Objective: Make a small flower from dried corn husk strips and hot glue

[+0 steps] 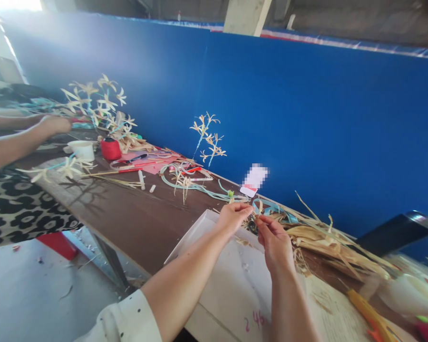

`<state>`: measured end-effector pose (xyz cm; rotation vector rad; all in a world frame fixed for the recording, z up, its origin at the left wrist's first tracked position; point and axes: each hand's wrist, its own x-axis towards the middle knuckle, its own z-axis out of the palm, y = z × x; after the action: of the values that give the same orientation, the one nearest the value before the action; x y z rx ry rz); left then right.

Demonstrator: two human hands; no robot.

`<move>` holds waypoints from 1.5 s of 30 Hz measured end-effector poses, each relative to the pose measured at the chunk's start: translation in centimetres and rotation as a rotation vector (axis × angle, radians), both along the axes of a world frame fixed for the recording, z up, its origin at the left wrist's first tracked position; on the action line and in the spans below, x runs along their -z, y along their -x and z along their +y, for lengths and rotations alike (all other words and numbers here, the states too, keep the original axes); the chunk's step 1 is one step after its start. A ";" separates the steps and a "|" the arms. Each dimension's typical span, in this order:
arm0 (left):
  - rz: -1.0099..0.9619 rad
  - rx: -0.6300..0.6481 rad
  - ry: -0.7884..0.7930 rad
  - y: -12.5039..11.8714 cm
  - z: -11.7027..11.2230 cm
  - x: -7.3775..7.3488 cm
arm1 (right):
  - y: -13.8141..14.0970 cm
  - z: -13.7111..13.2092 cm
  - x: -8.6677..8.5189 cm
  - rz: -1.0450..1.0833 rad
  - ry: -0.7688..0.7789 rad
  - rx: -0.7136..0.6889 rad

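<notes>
My left hand (232, 218) is pinched, its thumb and fingertips close to those of my right hand (276, 244), which is also pinched. A small pale piece seems to be between the fingertips, but it is too small to name. Both hands are above a shallow white box (231, 270) with "2.46" written on it in pink. Just beyond and to the right of my fingers lie dry tan husk strips (317, 237) and light-blue ribbon (271, 206).
Husk flowers (209, 135) on blue stems stand against the blue partition (324, 123). Left on the table (128, 213) are a white cup (83, 150), red thread spool (110, 149) and another person's hand (55, 124). A yellow-handled tool (369, 313) and dark cylinder (392, 237) are at right.
</notes>
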<state>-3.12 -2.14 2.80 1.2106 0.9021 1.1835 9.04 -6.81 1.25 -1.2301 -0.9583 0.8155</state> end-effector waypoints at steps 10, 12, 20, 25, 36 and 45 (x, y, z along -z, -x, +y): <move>0.073 0.022 -0.041 -0.1 0.0 0.3 | 0.4 -0.2 -0.1 -0.079 0.023 0.006; 0.088 0.021 -0.040 -0.1 0.1 0.2 | 0.4 -0.2 -0.1 -0.085 0.022 0.005; 0.095 0.009 -0.100 -0.1 0.2 0.3 | 0.2 -0.1 0.1 -0.101 0.024 0.002; 0.105 0.018 -0.095 -0.1 0.3 0.5 | 0.2 -0.1 0.1 -0.095 0.039 0.004; 0.016 0.044 -0.021 -0.2 0.0 0.4 | 0.3 -0.2 -0.1 -0.100 0.053 0.020; 0.005 0.057 -0.021 -0.2 0.0 0.5 | 0.4 0.0 0.0 0.026 0.072 0.006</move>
<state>-2.87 -2.14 2.32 1.2487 0.8554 1.1475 8.61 -6.86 1.26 -1.2804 -0.9100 0.8653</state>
